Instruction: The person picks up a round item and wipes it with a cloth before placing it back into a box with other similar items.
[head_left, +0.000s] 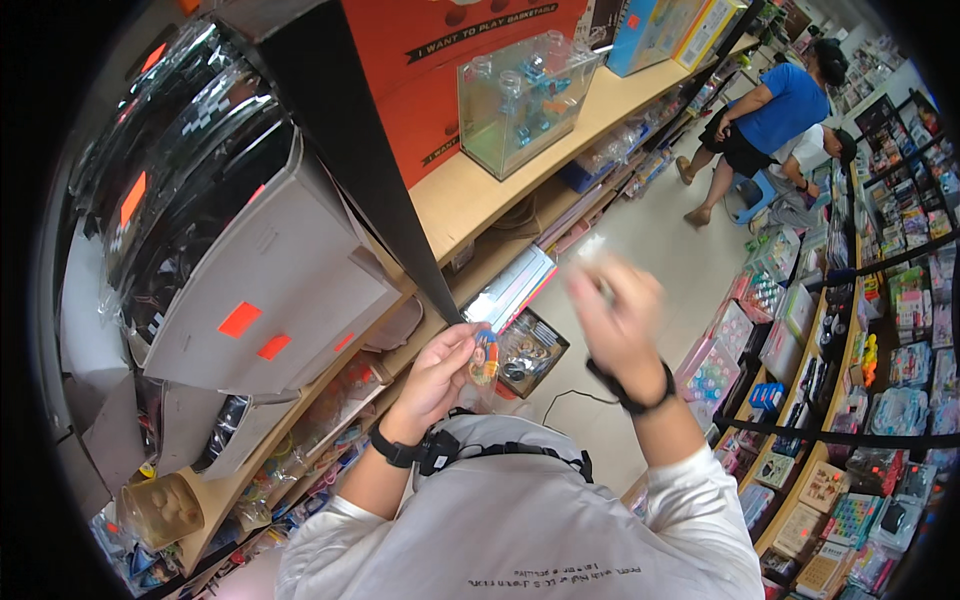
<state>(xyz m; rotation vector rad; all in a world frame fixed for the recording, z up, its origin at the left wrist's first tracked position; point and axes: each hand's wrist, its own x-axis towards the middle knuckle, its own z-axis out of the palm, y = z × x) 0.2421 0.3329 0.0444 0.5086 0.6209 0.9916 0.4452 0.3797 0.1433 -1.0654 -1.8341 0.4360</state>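
Observation:
My left hand (436, 375) pinches a small round item with a colourful printed picture (484, 357). Clear plastic seems to hang below it. Blurred by motion, my right hand (619, 315) is raised over the floor, apart from the left, its fingers bent. Whether it holds anything cannot be made out. An open box (561, 352) with various small goods lies beyond the left hand, low by the shelf. Flat packaged goods (514, 285) stick out from the lower shelf just past it.
On the wooden shelf (450, 217) stand a clear tank (517, 112) and a red printed box (397, 82). Large grey boxes (255, 292) fill the left side. Stocked racks (795, 360) line the right. Two people (787, 105) are farther down the aisle, one beside a blue stool (754, 196).

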